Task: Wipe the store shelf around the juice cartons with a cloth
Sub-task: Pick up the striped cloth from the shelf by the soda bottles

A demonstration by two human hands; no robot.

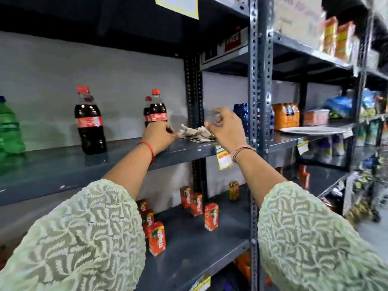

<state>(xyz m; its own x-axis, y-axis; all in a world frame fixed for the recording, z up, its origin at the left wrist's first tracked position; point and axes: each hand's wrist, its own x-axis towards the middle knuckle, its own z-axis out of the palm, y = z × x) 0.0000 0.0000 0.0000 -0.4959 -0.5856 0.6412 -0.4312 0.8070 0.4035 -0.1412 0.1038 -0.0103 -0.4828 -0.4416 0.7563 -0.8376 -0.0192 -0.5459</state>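
Note:
A crumpled, stained white cloth lies on the upper grey shelf, beside the back upright. My left hand rests on that shelf in front of a cola bottle, its fingertips stretched to the cloth's left edge. My right hand hovers at the cloth's right edge, thumb low by the fabric and the other fingers curled and raised apart. Several red juice cartons stand scattered on the lower shelf, one near its front edge.
A second cola bottle and a green bottle stand further left on the upper shelf. A perforated steel post rises just right of my right hand. Beyond it lie a white plate and packed drinks.

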